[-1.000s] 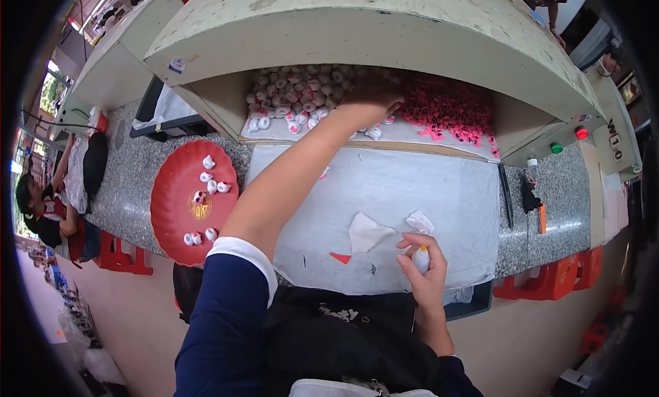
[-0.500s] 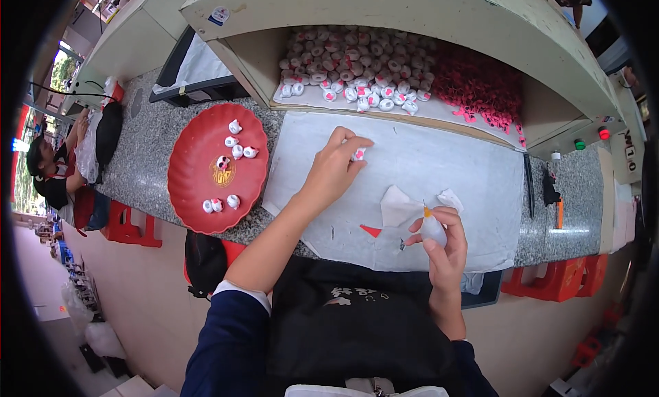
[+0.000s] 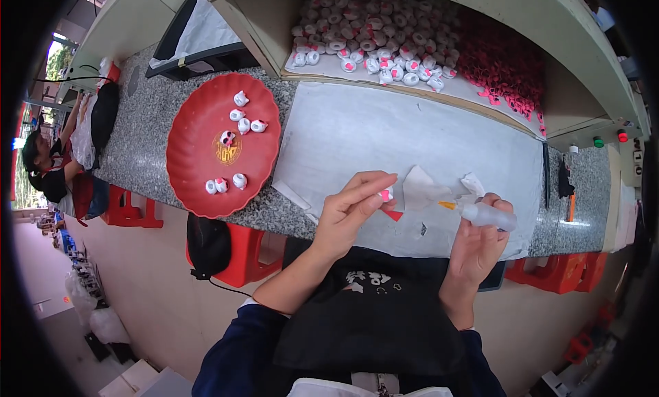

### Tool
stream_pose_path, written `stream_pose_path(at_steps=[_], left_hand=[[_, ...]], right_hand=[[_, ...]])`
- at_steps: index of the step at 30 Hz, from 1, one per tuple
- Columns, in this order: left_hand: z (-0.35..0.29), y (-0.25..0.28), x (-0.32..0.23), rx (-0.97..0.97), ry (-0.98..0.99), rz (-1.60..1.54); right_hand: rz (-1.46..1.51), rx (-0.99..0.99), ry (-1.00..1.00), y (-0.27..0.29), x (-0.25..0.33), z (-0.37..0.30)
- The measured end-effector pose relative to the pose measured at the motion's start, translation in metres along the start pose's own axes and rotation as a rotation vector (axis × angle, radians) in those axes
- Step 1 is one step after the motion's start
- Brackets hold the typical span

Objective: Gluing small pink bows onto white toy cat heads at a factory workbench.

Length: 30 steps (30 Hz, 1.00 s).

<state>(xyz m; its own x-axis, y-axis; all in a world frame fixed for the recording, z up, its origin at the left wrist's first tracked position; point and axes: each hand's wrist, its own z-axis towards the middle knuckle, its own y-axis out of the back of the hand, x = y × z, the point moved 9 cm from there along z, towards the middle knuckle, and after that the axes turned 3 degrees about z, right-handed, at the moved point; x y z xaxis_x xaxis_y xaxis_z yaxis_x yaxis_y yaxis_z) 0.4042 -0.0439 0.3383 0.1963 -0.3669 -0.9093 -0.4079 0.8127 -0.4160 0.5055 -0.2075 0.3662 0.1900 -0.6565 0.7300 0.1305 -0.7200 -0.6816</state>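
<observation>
Between the fingertips of my left hand (image 3: 350, 215) is a small white piece with a pink patch (image 3: 386, 194), like the small figure heads around it. My right hand (image 3: 479, 242) grips a translucent glue bottle (image 3: 489, 216), its orange needle tip (image 3: 447, 205) pointing left toward the white piece, some way apart from it. Under both hands spreads a white paper sheet (image 3: 343, 136). On it lie white paper scraps (image 3: 417, 184) and a small red scrap (image 3: 394, 216), partly next to my left fingers.
A red scalloped tray (image 3: 192, 129) with several white pieces (image 3: 244, 126) stands at left. Behind the paper, a shelf compartment holds a heap of white pieces (image 3: 384, 47) and a pile of pink parts (image 3: 504, 74). A black bin (image 3: 199, 57) sits back left; a person (image 3: 58, 157) works far left.
My left hand has come nearer with the white piece, down and right. The glue bottle has tipped from upright to nearly level, pointing left. The view has shifted a little.
</observation>
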Motion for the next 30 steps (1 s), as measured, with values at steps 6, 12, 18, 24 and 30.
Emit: stream_pose_path(at_steps=[6, 12, 18, 24, 30], left_hand=[[-0.004, -0.003, -0.012, 0.05, -0.154, -0.056], [-0.009, 0.002, -0.011, -0.041, -0.108, -0.083], [-0.008, 0.0, -0.011, -0.073, -0.052, -0.106], [-0.007, -0.002, -0.011, -0.063, -0.028, -0.149], [-0.007, -0.002, -0.01, -0.066, -0.016, -0.138]], right_hand=[[-0.428, 0.287, 0.343, -0.03, 0.022, -0.024], [-0.569, 0.404, 0.499, -0.044, 0.028, -0.036], [-0.698, 0.47, 0.602, -0.052, 0.027, -0.044], [-0.715, 0.529, 0.608, -0.058, 0.024, -0.047], [-0.719, 0.531, 0.602, -0.058, 0.022, -0.046]])
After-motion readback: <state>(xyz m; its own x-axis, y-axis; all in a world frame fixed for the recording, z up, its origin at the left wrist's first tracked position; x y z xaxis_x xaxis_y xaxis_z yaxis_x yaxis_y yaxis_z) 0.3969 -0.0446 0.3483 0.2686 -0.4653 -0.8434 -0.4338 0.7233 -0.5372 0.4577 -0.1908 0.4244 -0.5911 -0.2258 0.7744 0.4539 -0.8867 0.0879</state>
